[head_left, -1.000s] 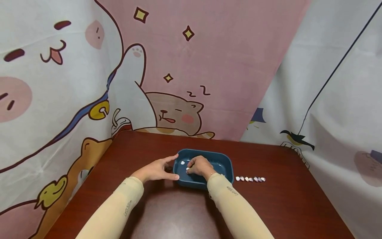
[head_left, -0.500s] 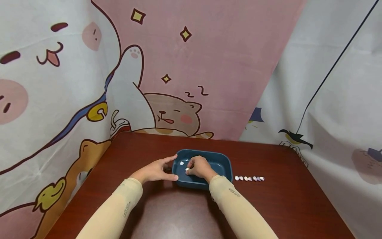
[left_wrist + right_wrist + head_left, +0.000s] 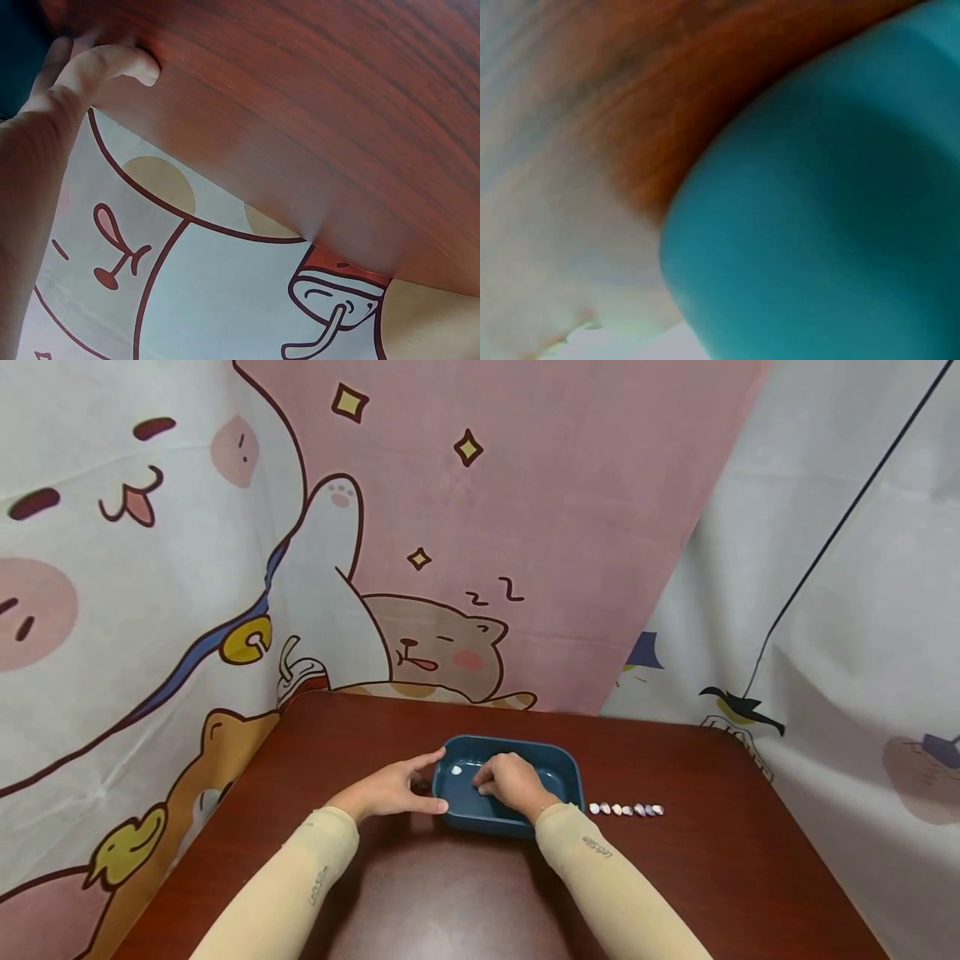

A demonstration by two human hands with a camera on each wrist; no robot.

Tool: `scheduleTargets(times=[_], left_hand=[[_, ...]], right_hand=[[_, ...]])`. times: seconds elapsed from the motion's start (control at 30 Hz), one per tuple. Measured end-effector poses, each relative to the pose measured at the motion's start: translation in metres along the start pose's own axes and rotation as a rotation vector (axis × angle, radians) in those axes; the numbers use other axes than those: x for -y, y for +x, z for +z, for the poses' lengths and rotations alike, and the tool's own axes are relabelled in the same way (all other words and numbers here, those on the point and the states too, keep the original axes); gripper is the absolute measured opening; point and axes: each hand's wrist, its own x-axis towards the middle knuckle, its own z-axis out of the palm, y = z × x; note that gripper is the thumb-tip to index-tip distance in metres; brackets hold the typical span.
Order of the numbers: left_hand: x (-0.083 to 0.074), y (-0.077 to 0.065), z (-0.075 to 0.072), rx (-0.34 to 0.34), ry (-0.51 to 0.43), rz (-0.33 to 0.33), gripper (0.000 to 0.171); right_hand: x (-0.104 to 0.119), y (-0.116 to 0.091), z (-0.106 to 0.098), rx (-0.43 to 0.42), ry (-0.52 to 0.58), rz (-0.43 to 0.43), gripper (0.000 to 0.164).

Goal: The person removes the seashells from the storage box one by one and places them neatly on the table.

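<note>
A dark blue tray [image 3: 491, 825] with rounded corners stands on the table. My left hand [image 3: 384, 789] rests against its left end, thumb and forefinger spread to touch the rim. The left wrist view shows this hand [image 3: 79, 79] with loosely bent fingers beside the tray's edge [image 3: 16, 60]. Inside the tray, my right hand [image 3: 512, 779] has its fingertips drawn together low over the floor, pinching a small white shell that they now hide. Another small white shell [image 3: 457, 770] lies near the left end. Only the tray's wall [image 3: 795, 217] fills the right wrist view, blurred.
Right of the tray, several small white and purple shells [image 3: 627, 810] lie in a row on the dark red wooden table [image 3: 720, 860]. Patterned cloth [image 3: 585, 527] hangs behind the table and at both sides.
My right hand has shifted slightly right inside the tray, and the white shell seen at its fingertips is now out of sight. My left hand and the tray hold their place.
</note>
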Motion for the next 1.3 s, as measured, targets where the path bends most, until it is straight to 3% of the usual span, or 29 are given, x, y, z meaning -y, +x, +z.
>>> scheduleTargets(times=[0.1,0.2,0.37,0.8,0.93,1.03,1.17,1.3], left_hand=[[0.000,0.001,0.000,0.002,-0.007,-0.001,0.101],[0.001,0.002,0.000,0.004,-0.009,-0.003,0.102],[0.001,0.002,0.000,0.003,-0.002,-0.008,0.102],[0.001,0.002,0.000,0.004,-0.008,-0.009,0.102],[0.003,0.001,0.001,0.003,-0.013,-0.008,0.101],[0.003,0.001,0.002,0.002,-0.015,-0.006,0.101],[0.002,0.001,0.003,-0.005,-0.011,-0.001,0.103],[0.002,0.001,0.002,-0.014,-0.005,0.005,0.104]], right_hand=[[-0.002,-0.002,-0.001,-0.005,0.072,0.039,0.017],[-0.002,-0.002,-0.002,-0.025,0.105,0.153,0.023],[-0.003,-0.002,-0.002,-0.018,0.080,0.303,0.037],[-0.001,0.001,-0.001,0.020,0.106,0.288,0.025],[0.002,-0.003,-0.007,0.004,0.118,0.240,0.022],[-0.001,-0.013,-0.022,-0.039,0.148,0.154,0.021],[-0.021,-0.043,-0.068,-0.118,0.182,0.086,0.022],[-0.075,-0.089,-0.121,-0.158,0.151,0.181,0.029]])
